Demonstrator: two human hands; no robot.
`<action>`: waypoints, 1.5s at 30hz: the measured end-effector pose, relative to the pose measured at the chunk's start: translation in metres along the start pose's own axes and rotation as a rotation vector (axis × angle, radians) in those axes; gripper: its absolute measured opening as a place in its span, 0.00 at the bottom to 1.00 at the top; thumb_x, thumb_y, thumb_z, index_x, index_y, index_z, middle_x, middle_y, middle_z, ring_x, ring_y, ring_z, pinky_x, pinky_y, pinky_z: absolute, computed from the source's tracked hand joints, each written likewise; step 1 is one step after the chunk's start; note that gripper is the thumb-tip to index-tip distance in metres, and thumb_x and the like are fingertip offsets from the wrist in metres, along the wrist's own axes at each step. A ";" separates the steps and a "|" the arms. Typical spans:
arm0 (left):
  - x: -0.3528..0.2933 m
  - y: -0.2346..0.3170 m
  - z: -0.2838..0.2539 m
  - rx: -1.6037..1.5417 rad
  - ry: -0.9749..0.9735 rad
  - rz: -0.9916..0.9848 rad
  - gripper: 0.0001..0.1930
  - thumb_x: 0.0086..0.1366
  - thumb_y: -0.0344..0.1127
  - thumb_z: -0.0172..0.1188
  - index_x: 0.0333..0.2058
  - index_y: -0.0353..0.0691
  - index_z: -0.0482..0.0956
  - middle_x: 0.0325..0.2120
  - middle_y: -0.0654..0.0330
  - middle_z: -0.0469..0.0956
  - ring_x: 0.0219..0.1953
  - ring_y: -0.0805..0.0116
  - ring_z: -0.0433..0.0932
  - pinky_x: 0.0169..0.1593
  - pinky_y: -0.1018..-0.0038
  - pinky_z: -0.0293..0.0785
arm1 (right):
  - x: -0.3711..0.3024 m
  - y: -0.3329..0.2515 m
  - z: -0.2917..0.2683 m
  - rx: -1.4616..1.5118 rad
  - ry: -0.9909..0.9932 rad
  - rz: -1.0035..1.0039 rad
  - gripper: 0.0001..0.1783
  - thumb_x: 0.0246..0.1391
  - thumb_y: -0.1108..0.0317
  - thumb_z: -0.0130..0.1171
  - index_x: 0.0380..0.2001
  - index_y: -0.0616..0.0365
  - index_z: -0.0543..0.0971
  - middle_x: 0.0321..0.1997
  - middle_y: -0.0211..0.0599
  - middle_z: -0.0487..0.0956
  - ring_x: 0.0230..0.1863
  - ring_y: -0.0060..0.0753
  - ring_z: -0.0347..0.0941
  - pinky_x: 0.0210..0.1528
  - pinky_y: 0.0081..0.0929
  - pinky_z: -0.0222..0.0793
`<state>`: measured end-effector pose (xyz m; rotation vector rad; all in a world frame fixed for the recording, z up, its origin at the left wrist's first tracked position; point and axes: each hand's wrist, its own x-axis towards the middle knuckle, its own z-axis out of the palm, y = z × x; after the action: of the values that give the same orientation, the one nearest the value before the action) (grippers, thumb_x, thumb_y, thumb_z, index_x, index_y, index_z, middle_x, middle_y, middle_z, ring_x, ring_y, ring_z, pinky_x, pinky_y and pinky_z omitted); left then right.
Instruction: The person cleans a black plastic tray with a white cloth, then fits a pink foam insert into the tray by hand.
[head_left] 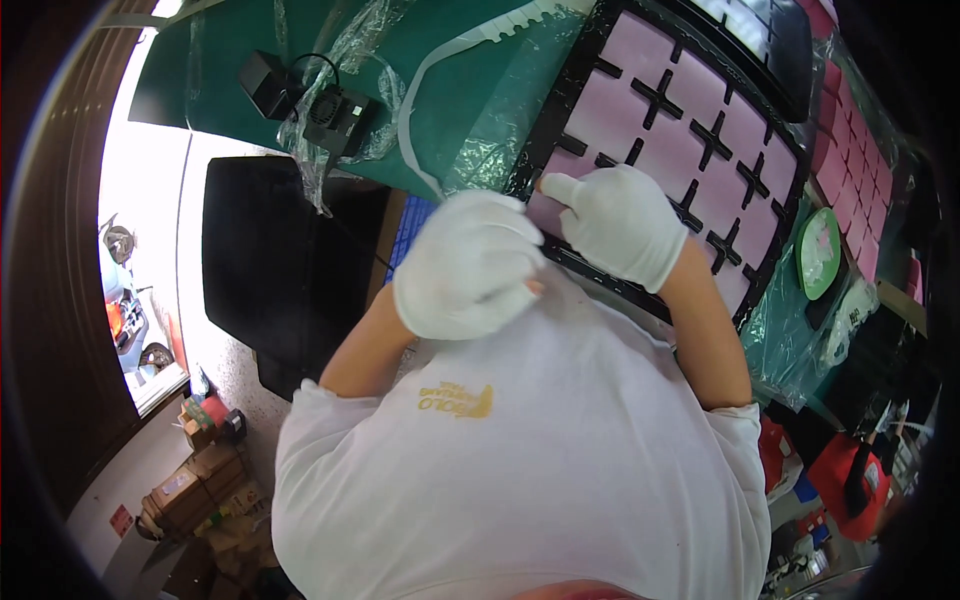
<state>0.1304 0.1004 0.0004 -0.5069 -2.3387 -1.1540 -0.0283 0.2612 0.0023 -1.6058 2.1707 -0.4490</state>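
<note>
A black tray (560, 165) holds pink, flat pieces (640, 45) set between raised black cross-shaped dividers. My right hand (622, 225), in a white glove with a bare thumb tip, lies over the tray's near left corner. Its thumb stretches left to the rim, while the other fingers curl under out of sight; whether they grip anything is hidden. My left hand (465, 265), also white-gloved with a bare tip showing, is just off the same corner. Its fingers are loosely bent, slightly blurred, with thumb and fingers apart and nothing visible between them.
A black adapter (262, 85) and small fan-vented device (340, 118) lie on the green table (420, 70) with clear wrap and a white strip (430, 75). Right of the tray are a green dish (818, 252) and more pink pieces (850, 170). A black panel (280, 250) stands left.
</note>
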 end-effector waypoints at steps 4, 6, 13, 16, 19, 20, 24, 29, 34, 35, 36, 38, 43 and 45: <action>-0.022 -0.008 -0.009 0.137 0.327 -0.462 0.04 0.53 0.23 0.64 0.29 0.35 0.81 0.36 0.54 0.84 0.38 0.51 0.83 0.47 0.63 0.79 | 0.022 -0.015 -0.006 -0.109 -0.081 0.152 0.14 0.47 0.68 0.56 0.40 0.51 0.81 0.23 0.45 0.80 0.30 0.51 0.80 0.33 0.49 0.74; -0.016 -0.010 0.005 -0.060 0.600 -0.743 0.05 0.56 0.26 0.66 0.33 0.35 0.82 0.49 0.49 0.80 0.44 0.48 0.81 0.52 0.62 0.77 | 0.027 -0.017 -0.010 -0.130 -0.139 0.188 0.14 0.47 0.67 0.56 0.39 0.51 0.82 0.25 0.44 0.82 0.31 0.51 0.81 0.34 0.48 0.76; 0.026 -0.058 0.017 0.338 0.212 -0.567 0.08 0.57 0.34 0.67 0.34 0.38 0.83 0.60 0.43 0.72 0.61 0.44 0.69 0.64 0.58 0.65 | 0.020 -0.009 -0.006 -0.172 -0.221 0.140 0.15 0.53 0.58 0.57 0.42 0.49 0.82 0.20 0.36 0.79 0.24 0.46 0.80 0.30 0.48 0.75; 0.044 -0.072 0.020 0.272 0.167 -0.581 0.08 0.58 0.35 0.67 0.34 0.38 0.84 0.60 0.43 0.71 0.61 0.44 0.69 0.64 0.58 0.65 | 0.012 -0.017 -0.005 -0.128 -0.125 0.196 0.19 0.54 0.53 0.59 0.46 0.47 0.79 0.18 0.33 0.78 0.21 0.42 0.78 0.26 0.44 0.71; 0.063 -0.086 0.021 0.294 0.171 -0.572 0.09 0.59 0.37 0.66 0.35 0.39 0.85 0.59 0.44 0.72 0.61 0.44 0.70 0.64 0.59 0.66 | 0.001 -0.008 0.008 -0.150 -0.021 0.104 0.20 0.55 0.49 0.60 0.47 0.46 0.78 0.17 0.32 0.77 0.20 0.40 0.77 0.25 0.40 0.68; 0.069 -0.092 0.021 0.299 0.159 -0.566 0.09 0.59 0.37 0.66 0.35 0.39 0.85 0.59 0.44 0.72 0.61 0.44 0.70 0.64 0.59 0.66 | -0.001 -0.007 0.007 -0.139 0.059 -0.021 0.18 0.55 0.50 0.61 0.45 0.45 0.78 0.17 0.32 0.77 0.19 0.40 0.76 0.26 0.39 0.68; 0.081 -0.104 0.024 0.266 0.190 -0.521 0.10 0.60 0.37 0.66 0.36 0.37 0.85 0.57 0.44 0.75 0.58 0.46 0.74 0.62 0.61 0.68 | -0.013 -0.006 0.009 -0.153 -0.039 0.047 0.12 0.53 0.55 0.63 0.36 0.48 0.78 0.16 0.31 0.74 0.21 0.39 0.75 0.30 0.41 0.68; 0.065 -0.099 0.025 0.193 0.233 -0.602 0.09 0.61 0.36 0.66 0.36 0.36 0.85 0.58 0.47 0.75 0.58 0.51 0.75 0.61 0.64 0.69 | -0.030 -0.008 0.003 -0.164 0.090 0.106 0.18 0.45 0.62 0.66 0.43 0.47 0.81 0.32 0.31 0.76 0.38 0.36 0.74 0.40 0.38 0.66; 0.028 -0.099 0.039 0.038 0.296 -0.752 0.08 0.60 0.33 0.66 0.36 0.35 0.85 0.56 0.48 0.77 0.54 0.53 0.77 0.58 0.66 0.71 | -0.025 -0.008 0.004 -0.183 0.199 0.137 0.26 0.42 0.67 0.66 0.49 0.40 0.82 0.39 0.34 0.72 0.40 0.39 0.70 0.40 0.37 0.65; 0.023 -0.100 0.042 0.029 0.318 -0.752 0.08 0.60 0.32 0.66 0.35 0.35 0.84 0.54 0.49 0.78 0.53 0.53 0.78 0.57 0.66 0.72 | -0.021 -0.008 0.000 -0.187 0.167 0.115 0.27 0.42 0.68 0.66 0.51 0.39 0.82 0.39 0.34 0.72 0.41 0.39 0.69 0.40 0.37 0.65; 0.019 -0.101 0.045 0.020 0.340 -0.751 0.07 0.59 0.31 0.66 0.35 0.35 0.84 0.53 0.50 0.79 0.52 0.53 0.79 0.56 0.66 0.73 | -0.017 -0.009 -0.003 -0.191 0.136 0.093 0.28 0.42 0.68 0.65 0.52 0.38 0.82 0.39 0.35 0.72 0.41 0.39 0.69 0.40 0.37 0.65; 0.015 -0.105 0.048 0.122 0.362 -0.686 0.06 0.59 0.31 0.66 0.34 0.35 0.84 0.51 0.51 0.80 0.51 0.52 0.79 0.55 0.65 0.74 | -0.010 -0.012 -0.005 -0.223 0.064 0.091 0.29 0.43 0.67 0.65 0.53 0.37 0.82 0.40 0.36 0.72 0.42 0.39 0.69 0.40 0.37 0.65; 0.011 -0.108 0.051 0.243 0.419 -0.533 0.04 0.57 0.29 0.66 0.30 0.36 0.83 0.46 0.52 0.82 0.50 0.52 0.79 0.53 0.64 0.75 | 0.001 -0.013 -0.003 -0.238 -0.020 0.045 0.22 0.44 0.64 0.64 0.47 0.39 0.84 0.38 0.34 0.73 0.41 0.37 0.71 0.39 0.36 0.67; 0.011 -0.107 0.051 0.280 0.399 -0.494 0.04 0.55 0.30 0.67 0.29 0.37 0.83 0.45 0.53 0.83 0.49 0.52 0.79 0.52 0.64 0.75 | 0.006 -0.014 -0.002 -0.222 -0.062 0.037 0.16 0.48 0.64 0.63 0.43 0.41 0.84 0.37 0.32 0.75 0.41 0.36 0.73 0.40 0.35 0.67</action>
<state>0.0526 0.0817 -0.0878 0.3902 -2.2627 -0.9840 -0.0194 0.2516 0.0097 -1.6656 2.2645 -0.1484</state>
